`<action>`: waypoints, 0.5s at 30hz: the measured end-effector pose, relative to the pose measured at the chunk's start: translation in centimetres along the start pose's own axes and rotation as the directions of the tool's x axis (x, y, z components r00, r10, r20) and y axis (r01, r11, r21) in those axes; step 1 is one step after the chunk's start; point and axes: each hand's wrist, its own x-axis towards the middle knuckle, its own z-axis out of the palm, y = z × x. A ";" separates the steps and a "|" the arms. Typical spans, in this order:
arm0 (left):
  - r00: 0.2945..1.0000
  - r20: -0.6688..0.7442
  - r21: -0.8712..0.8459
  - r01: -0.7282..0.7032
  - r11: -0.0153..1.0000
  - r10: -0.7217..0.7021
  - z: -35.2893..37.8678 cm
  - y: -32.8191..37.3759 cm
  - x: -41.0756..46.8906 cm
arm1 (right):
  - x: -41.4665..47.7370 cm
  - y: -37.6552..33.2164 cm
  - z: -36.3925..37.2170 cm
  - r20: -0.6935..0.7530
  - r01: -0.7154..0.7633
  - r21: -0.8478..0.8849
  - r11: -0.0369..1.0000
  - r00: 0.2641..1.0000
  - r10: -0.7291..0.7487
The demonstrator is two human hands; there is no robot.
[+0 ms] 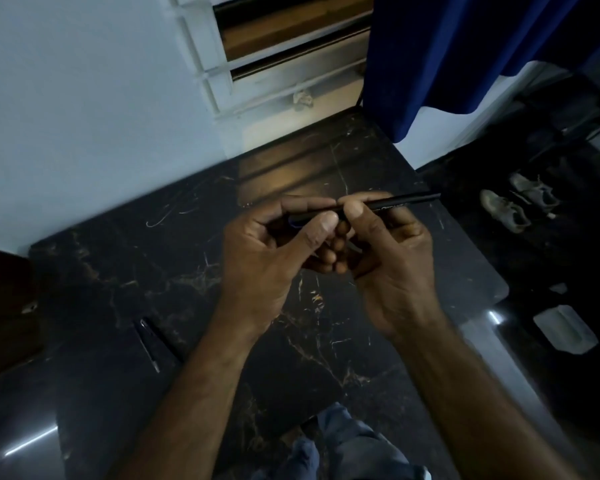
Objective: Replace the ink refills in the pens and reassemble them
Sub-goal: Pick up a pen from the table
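Note:
Both my hands hold one black pen [400,201] level above the dark marble table [312,327]. My left hand [271,258] pinches the pen's left part between thumb and forefinger, where a bit of blue shows. My right hand [388,254] pinches the barrel just to the right of that, and the barrel's free end sticks out to the right. The two thumbs nearly touch at the pen's middle. A second black pen [148,344] lies on the table at the lower left, apart from both hands.
The table stands against a pale wall [84,98] with a louvred window [284,46] behind it. A blue curtain [465,53] hangs at the upper right. Shoes [513,206] lie on the dark floor to the right. My legs show below the table's near edge.

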 end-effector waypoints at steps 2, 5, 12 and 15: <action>1.000 -0.009 0.057 -0.015 0.998 0.015 0.3 0.3 0.4 | 0.0 0.1 0.6 -0.078 0.031 -0.012 0.999 0.996 -0.032; 0.997 -0.015 0.135 -0.068 0.989 0.071 0.2 0.1 0.7 | 0.2 0.2 0.6 -0.133 0.048 0.045 0.998 0.990 -0.042; 0.963 -0.113 0.209 -0.218 0.953 0.245 0.2 -0.7 0.2 | 1.7 0.1 -0.9 -0.326 -0.003 0.210 0.978 0.943 0.073; 0.970 -0.117 0.220 -0.185 0.958 0.214 -4.1 -1.4 0.6 | 3.8 -1.5 -4.7 -0.465 0.033 0.286 0.958 0.879 0.109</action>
